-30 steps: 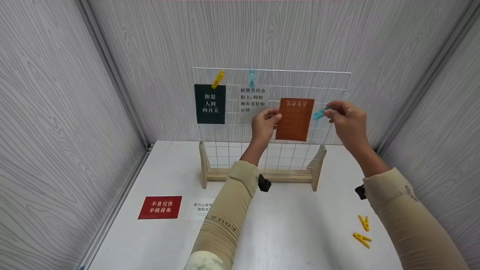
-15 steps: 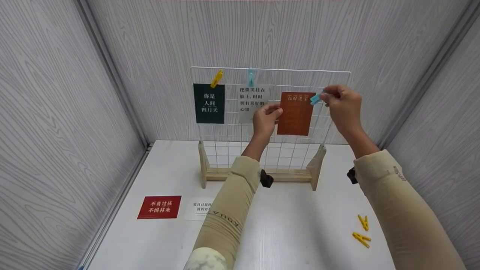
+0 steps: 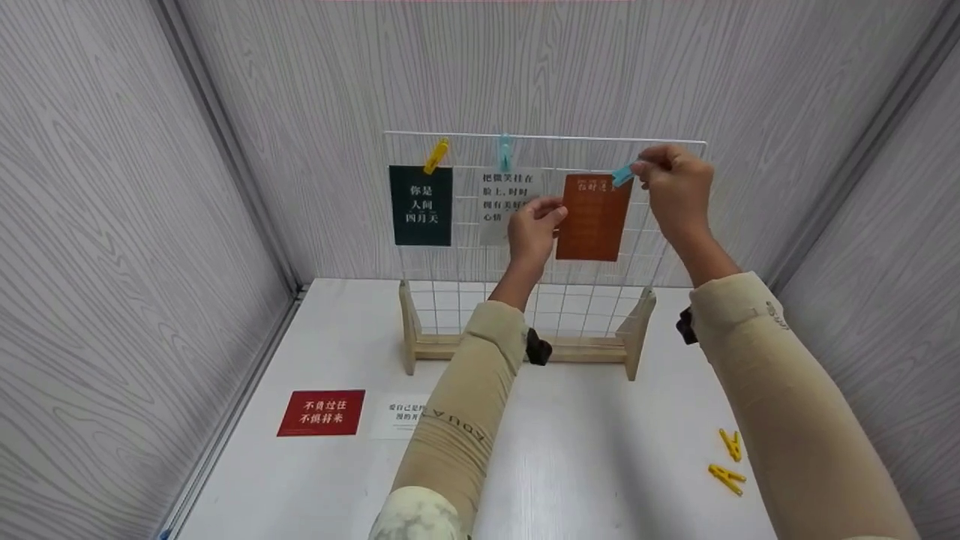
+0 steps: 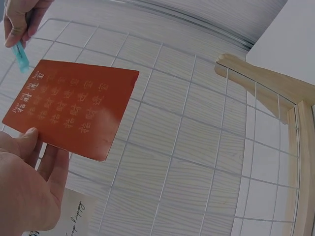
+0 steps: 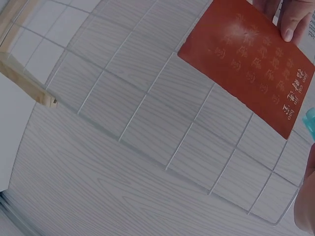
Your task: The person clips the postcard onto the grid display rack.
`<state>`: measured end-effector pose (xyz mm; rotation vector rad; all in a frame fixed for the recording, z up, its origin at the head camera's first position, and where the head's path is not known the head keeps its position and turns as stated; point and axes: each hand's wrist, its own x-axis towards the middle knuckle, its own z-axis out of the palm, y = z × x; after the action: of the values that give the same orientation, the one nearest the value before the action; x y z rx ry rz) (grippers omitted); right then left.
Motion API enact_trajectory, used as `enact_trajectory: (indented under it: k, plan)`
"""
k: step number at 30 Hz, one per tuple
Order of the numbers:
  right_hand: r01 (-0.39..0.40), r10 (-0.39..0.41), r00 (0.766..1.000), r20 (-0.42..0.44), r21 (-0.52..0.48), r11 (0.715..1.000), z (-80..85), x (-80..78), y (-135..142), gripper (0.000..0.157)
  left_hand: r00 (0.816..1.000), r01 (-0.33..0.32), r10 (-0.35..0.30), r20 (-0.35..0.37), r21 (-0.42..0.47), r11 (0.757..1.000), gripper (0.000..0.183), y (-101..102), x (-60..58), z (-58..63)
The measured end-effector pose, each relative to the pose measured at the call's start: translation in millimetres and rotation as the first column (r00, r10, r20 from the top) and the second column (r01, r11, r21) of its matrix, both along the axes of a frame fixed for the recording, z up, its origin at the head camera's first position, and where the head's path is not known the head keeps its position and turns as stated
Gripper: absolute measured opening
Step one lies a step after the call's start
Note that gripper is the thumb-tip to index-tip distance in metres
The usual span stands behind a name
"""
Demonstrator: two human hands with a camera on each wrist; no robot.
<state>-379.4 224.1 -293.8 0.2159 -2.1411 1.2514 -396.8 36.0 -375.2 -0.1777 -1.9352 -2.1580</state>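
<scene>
An orange-red card (image 3: pixel 592 219) with pale characters is held upright in front of the wire grid. My left hand (image 3: pixel 534 229) pinches its left edge between thumb and fingers. Above the card's upper right corner, my right hand (image 3: pixel 679 187) pinches a light blue clothespin (image 3: pixel 623 174), whose tip overlaps that corner in the head view. In the left wrist view the clothespin (image 4: pixel 20 58) shows close to the card's (image 4: pixel 74 110) lettered end. The right wrist view catches the card (image 5: pixel 251 64), the left fingertips (image 5: pixel 290 24) on its edge and part of the clothespin (image 5: pixel 310 122).
The white wire grid (image 3: pixel 592 300) stands in a wooden base (image 3: pixel 517 350). A dark green card (image 3: pixel 421 206) and a white card (image 3: pixel 495 191) hang on it from clothespins. On the table lie a red card (image 3: pixel 322 413), another white card (image 3: pixel 397 417) and two yellow clothespins (image 3: pixel 727 478).
Both hands have risen toward the grid's top, the left lifting the orange-red card. My right hand has moved up and left, bringing the blue clothespin to the card's upper right corner.
</scene>
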Motion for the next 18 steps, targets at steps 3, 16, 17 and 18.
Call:
enact_trajectory:
  k: [3,16,17,18]
  plan:
    - [-0.006,0.006,1.0,0.011,-0.05,0.999,3.9,-4.6,-2.7,0.018,1.0,-0.005,0.005,-0.004,-0.019,1.0,0.018,0.8,-2.2,1.2]
    - [-0.011,0.012,1.0,0.003,-0.097,0.995,9.0,-15.7,-11.3,0.018,0.999,-0.034,0.032,-0.033,-0.073,0.997,0.019,2.9,-6.0,0.7]
    - [-0.009,0.009,1.0,0.002,-0.089,0.996,8.0,-16.0,-11.7,0.017,0.999,-0.038,0.035,-0.033,-0.076,0.996,0.019,2.8,-6.3,0.4]
    - [-0.008,0.008,1.0,0.004,-0.087,0.996,6.9,-16.2,-12.2,0.017,0.999,-0.039,0.036,-0.034,-0.077,0.996,0.019,2.7,-6.6,0.1]
